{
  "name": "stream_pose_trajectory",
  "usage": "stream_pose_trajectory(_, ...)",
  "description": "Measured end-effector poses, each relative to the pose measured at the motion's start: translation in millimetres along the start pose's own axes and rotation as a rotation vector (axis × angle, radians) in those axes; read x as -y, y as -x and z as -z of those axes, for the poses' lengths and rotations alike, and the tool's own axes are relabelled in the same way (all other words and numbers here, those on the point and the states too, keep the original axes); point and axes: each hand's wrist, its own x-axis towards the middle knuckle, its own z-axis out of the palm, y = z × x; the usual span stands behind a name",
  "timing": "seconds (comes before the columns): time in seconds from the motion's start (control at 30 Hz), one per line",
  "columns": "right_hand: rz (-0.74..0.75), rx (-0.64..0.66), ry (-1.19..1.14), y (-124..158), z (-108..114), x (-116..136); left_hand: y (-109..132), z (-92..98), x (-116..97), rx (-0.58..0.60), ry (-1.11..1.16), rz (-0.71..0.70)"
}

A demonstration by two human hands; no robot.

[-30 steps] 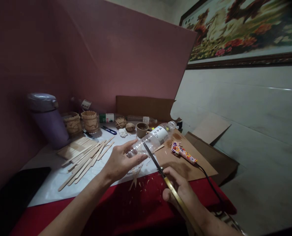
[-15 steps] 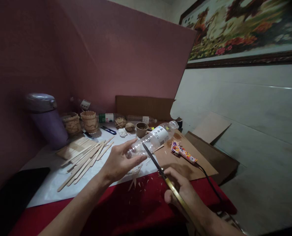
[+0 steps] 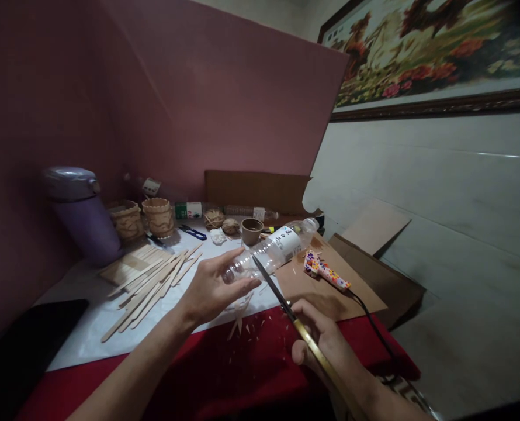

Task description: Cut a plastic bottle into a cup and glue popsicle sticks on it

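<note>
2 hands work over the desk [image 3: 260,362]. The left hand [image 3: 218,286] grasps the bottle [image 3: 286,241] by its base end, thumb on the near side and fingers around the far side; the neck points away from it, off to the right. The right hand [image 3: 323,336] is closed around the handles of the scissors [image 3: 302,332], whose blades lie close together, tip against or just in front of the bottle, a little right of the left thumb. Whether the tip has gone through the plastic, I cannot tell.

The step in hand looks like setting the blades to the bottle's wall, between the left hand and the label. From here, a move would seem to call for a firm left grip that does not crush the thin wall, fingers well away from the tip, and a steady push or snip from the right hand; the ribbed plastic could let the point skid.

Just beyond the right hand lies the glue gun [image 3: 326,272] on cardboard [image 3: 360,301]. Left of the left hand are sticks [image 3: 155,292]; below its fingers, scraps [image 3: 241,320].
</note>
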Motion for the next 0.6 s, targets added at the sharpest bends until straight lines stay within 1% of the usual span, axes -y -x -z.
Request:
stream_pose_trajectory(0.33, -0.108, -0.009, -0.061, 4, -3, -5, 0, 0.7, 1, -0.003, -0.013, -0.033)
stream_pose_trajectory(0.47, -0.109, -0.021, -0.110, 4, -4, -13, 1, 0.9, 3, -0.011, -0.031, -0.048)
stream_pose_trajectory(0.53, -0.097, -0.025, -0.124, 4, -3, -13, 0, 1.1, 6, -0.020, -0.062, -0.080)
stream_pose_trajectory(0.6, -0.091, -0.012, -0.127, 5, -2, -7, 0, 1.6, 9, -0.041, -0.123, -0.145)
